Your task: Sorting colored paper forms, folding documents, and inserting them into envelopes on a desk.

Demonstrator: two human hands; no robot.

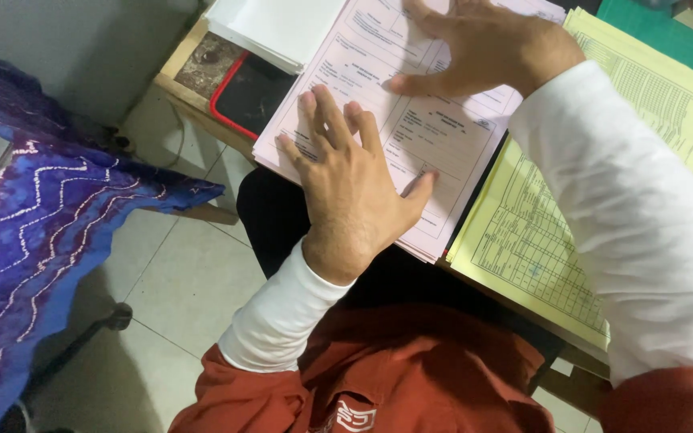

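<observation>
A thick stack of pale pink printed forms (pixel 411 128) lies on the desk edge and juts over my lap. My left hand (pixel 350 188) rests flat on the near part of the stack, fingers spread, thumb out to the right. My right hand (pixel 483 44) lies palm down on the far part of the same stack, fingers pointing left. Neither hand grips anything. Both arms wear white sleeves under a rust-red top.
Yellow gridded sheets (pixel 571 208) lie under and right of the stack. A black device in a red case (pixel 250 92) sits left of it, with white papers (pixel 282 28) behind. A blue patterned cloth (pixel 50 232) hangs at left over the tiled floor (pixel 178 297).
</observation>
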